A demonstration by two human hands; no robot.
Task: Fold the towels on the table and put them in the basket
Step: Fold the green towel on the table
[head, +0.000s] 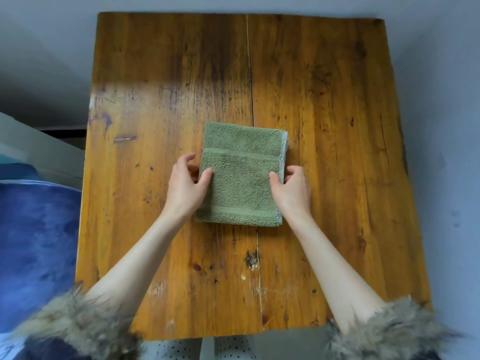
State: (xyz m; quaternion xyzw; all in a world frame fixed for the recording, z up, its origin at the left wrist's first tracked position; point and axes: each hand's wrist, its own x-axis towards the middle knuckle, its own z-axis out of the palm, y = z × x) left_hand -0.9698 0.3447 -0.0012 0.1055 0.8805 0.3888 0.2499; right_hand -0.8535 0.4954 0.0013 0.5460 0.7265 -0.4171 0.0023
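Green towel looks fully folded on the wooden table. Left hand and right hand pinch its sides, thumbs on top. Basket's out of view, so stowing's left.

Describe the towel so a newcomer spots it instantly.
Start at the wooden table with a crack down its middle. The towel lies across that crack near the centre, folded into a flat green rectangle with a pale blue edge. It is the only cloth there, pinched between the left hand and right hand.
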